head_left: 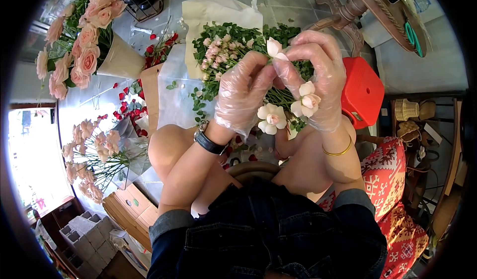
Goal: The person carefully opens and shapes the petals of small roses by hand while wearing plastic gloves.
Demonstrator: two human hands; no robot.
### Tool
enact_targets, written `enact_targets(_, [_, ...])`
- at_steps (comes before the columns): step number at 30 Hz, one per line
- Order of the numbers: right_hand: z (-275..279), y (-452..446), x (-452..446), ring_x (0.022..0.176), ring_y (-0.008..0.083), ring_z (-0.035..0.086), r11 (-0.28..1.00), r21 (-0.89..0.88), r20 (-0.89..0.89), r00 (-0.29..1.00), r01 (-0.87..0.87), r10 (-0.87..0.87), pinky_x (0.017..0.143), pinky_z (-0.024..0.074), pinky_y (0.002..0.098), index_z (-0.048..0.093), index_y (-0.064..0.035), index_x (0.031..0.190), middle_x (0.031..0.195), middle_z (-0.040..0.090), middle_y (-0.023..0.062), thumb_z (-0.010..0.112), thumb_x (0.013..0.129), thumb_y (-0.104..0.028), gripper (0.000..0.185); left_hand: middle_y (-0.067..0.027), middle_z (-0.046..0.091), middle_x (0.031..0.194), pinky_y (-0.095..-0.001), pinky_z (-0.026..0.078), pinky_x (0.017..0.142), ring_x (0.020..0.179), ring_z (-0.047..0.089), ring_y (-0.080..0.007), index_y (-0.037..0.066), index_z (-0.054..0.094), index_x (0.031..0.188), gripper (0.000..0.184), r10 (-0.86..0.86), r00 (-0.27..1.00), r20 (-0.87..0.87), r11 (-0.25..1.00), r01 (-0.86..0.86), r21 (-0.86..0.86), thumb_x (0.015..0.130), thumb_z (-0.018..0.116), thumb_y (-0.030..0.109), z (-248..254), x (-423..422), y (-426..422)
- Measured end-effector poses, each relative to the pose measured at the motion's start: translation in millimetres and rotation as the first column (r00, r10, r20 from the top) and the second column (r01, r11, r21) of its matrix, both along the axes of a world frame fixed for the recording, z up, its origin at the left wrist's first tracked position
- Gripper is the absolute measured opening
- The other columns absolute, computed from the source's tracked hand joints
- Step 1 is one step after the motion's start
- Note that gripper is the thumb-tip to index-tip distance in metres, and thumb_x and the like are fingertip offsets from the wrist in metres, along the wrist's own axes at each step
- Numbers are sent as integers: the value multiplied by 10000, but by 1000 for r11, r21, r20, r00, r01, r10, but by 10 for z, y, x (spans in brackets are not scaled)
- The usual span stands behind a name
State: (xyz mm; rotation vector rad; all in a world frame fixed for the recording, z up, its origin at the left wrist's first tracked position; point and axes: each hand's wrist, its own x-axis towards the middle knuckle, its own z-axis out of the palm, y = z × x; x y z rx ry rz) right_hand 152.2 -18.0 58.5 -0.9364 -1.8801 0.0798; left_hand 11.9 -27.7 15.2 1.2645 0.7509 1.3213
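Cream-white pointed rosebud (276,49) | is pinched by clear-gloved left grip (242,92) and right grip (319,67) | seems light, easily bruised | best held from beneath

A red stool (364,91) stands on the floor; beyond it rises a carved wooden leg (349,11). Right of the stool sits a woven basket (406,110); nearer than it, red-and-cream patterned fabric (386,180); well left, cardboard (133,207) and grey blocks (93,235).
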Motion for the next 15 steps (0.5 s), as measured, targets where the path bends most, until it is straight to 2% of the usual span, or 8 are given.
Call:
enact_targets(1, [-7,-3,3,793,208,549,1000,9,-18,1000,15,-15,695,461,303,588,-51,810,896,526,75,671,704,-34,136,-57,592,763,-227,472,645,695,557,-94,-16,504,972,95,-56,993,106,996,64,-70,897,499,42,11,1,-9])
enact_targets(4, [-7,-10,25,808,207,550,1000,5,-48,999,24,-23,710,457,298,583,-57,781,901,530,72,679,700,-45,126,-69,595,810,-226,475,672,737,561,-98,-22,494,984,109,-111,975,191,988,130,-89,904,493,51,22,-11,-26])
enact_targets(7, [9,1,19,825,208,551,1000,8,-43,999,-16,16,720,458,293,574,-64,775,906,534,74,698,685,-61,153,-66,598,824,-229,480,673,752,565,-99,-26,495,1005,125,-109,983,148,989,123,-83,904,492,48,25,-32,-30])
enact_targets(10, [38,1,-5,840,208,553,997,9,-40,997,-71,71,725,463,290,567,-67,807,917,535,80,725,658,-79,218,-58,600,833,-237,484,682,766,572,-100,-21,506,1025,137,-100,970,220,986,127,-110,899,495,32,78,-30,-48])
enact_targets(12, [48,4,-22,845,206,555,995,-5,-55,994,-95,95,728,465,288,564,-69,832,925,535,84,743,640,-91,263,-52,600,838,-236,483,686,769,570,-94,-18,517,1023,137,-80,979,189,987,104,-121,893,503,22,53,-41,-32])
enact_targets(15, [57,-21,-43,834,210,553,976,-110,-212,964,-188,161,724,471,289,549,-65,881,960,522,91,796,594,-150,389,-43,600,846,-231,479,691,767,563,-81,-15,540,1002,128,-37,990,139,991,55,-123,877,522,2,-2,-52,-1])
